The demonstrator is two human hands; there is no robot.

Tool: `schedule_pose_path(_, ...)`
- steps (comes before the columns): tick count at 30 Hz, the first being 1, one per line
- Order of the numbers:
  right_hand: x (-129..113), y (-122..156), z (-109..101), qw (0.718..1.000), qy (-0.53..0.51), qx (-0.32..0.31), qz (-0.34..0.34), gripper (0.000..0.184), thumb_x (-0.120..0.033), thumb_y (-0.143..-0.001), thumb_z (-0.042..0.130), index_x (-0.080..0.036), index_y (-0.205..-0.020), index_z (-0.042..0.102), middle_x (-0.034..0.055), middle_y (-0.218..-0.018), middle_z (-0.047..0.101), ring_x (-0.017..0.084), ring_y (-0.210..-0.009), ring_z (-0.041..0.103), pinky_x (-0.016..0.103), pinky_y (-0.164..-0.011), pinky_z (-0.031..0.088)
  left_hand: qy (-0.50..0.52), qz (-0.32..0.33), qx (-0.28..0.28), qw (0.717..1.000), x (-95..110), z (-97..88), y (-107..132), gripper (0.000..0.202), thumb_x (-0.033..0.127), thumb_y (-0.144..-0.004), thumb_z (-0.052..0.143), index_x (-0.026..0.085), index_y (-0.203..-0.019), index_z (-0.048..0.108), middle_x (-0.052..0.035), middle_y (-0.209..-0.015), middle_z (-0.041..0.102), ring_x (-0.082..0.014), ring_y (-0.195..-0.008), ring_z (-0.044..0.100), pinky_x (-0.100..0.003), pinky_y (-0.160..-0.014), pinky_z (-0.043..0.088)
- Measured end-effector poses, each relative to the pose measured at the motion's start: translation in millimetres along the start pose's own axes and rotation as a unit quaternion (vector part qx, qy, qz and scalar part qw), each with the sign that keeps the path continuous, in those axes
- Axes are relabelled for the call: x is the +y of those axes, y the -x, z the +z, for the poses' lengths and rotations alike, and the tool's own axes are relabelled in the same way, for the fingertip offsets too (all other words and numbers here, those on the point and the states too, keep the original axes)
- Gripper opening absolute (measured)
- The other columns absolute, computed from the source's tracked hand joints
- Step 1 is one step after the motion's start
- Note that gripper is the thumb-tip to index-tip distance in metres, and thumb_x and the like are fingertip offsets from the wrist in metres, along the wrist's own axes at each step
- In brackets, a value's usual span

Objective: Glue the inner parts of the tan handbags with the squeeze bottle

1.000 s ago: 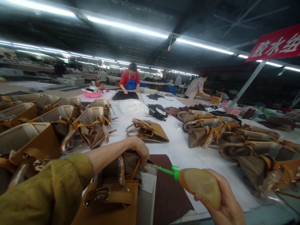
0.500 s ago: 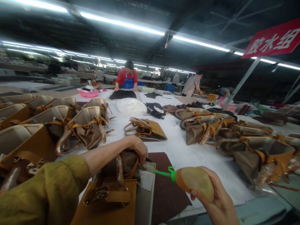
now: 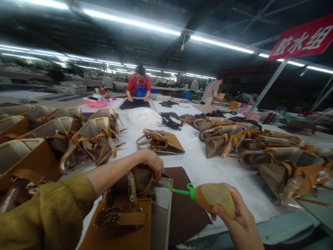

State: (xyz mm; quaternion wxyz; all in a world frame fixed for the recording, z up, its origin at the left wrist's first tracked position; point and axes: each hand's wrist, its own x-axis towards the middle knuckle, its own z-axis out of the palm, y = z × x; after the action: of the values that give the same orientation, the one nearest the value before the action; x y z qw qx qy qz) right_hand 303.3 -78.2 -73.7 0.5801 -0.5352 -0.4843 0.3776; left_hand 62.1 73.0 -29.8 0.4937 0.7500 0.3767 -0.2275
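Right hand [image 3: 241, 213] gripping rounded translucent bottle [image 3: 215, 199], left hand [image 3: 153, 161] apparently pinching smooth tan bag [image 3: 135, 219]

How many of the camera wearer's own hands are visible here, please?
2: the left hand is at the tan bag in front, some fingers hidden; the right hand holds a yellowish bottle with a green nozzle.

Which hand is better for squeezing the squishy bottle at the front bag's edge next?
Probably the right hand: it holds the bottle, and the bottle's green nozzle points at the bag's edge. The left hand is on the bag, away from the bottle.
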Motion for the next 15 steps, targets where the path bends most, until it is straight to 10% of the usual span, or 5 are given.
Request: schedule_pose_path(15, 6.6, -6.9, -7.9, 0.999, 0.001, -0.034, 0.008, 0.048, -0.039, -0.068, 0.071, -0.02, -0.105, 0.047, -0.0019, -0.062, 0.06, 0.016, -0.05, 0.051, 0.024, -0.046, 0.043, -0.083, -0.037, 0.027, 0.995, 12.1, -1.3, 5.0, 0.021, 0.034, -0.062, 0.068, 0.019, -0.075, 0.068, -0.0039, -0.074, 0.067, -0.0157, -0.06, 0.058, -0.022, -0.051, 0.046)
